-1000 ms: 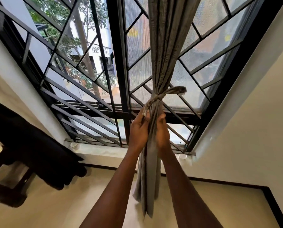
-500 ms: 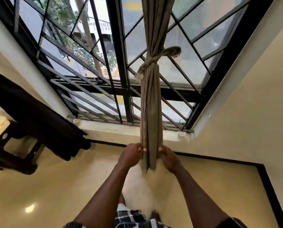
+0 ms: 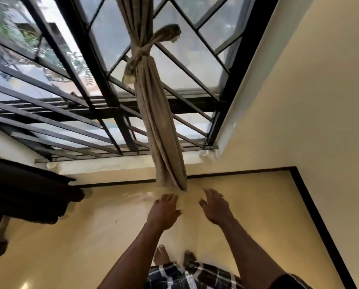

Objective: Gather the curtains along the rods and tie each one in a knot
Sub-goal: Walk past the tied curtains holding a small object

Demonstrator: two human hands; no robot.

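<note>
Beige curtain point(image 3: 159, 122) hangs bundled, knot point(image 3: 142, 51) tied high up. Left hand point(image 3: 164, 212) and right hand point(image 3: 216, 207) sit below its hem, fingers loose, holding nothing.

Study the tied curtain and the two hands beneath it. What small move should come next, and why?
Probably draw the left hand and right hand back and leave the curtain alone. It is bunched into one bundle with a knot cinched round it. Both hands are open just under its hem and hold nothing, so this curtain seems to need no more work.
</note>
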